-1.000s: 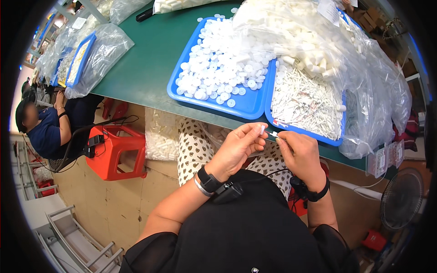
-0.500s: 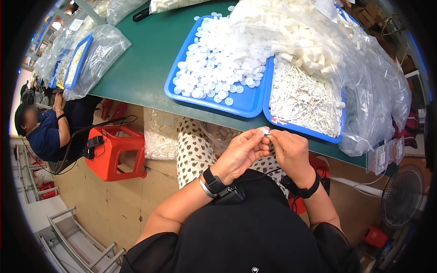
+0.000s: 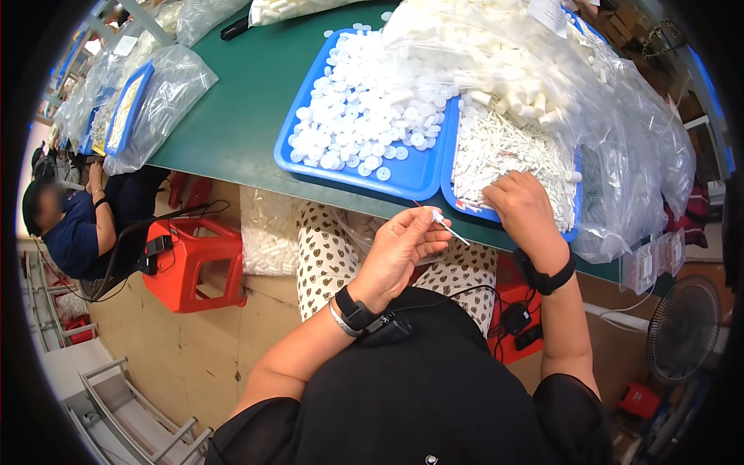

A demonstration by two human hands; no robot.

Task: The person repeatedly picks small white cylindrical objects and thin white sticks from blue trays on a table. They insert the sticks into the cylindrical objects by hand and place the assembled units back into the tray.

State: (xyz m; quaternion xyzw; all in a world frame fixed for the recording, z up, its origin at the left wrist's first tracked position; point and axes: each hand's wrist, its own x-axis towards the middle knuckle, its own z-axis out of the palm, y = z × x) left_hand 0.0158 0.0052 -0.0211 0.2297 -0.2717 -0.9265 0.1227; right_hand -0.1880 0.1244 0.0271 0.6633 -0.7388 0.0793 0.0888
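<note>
My left hand pinches a small white plastic piece between thumb and fingertips, above my lap just off the table's edge. A thin white stick pokes out of this piece toward the lower right, and a bit of red shows on its other side. My right hand is lowered over the near part of a blue tray heaped with thin white sticks. Its fingers are curled together with their tips down among the sticks; whatever they pinch is hidden.
A second blue tray full of translucent white discs adjoins on the left. Behind both, a clear bag of cream-coloured cylinders slumps over the trays. At left are a red stool and a seated person; a fan stands at right.
My right hand has parted from my left and moved up and right onto the sticks in the tray. My left hand has shifted slightly left, keeping the small white piece and stick.
</note>
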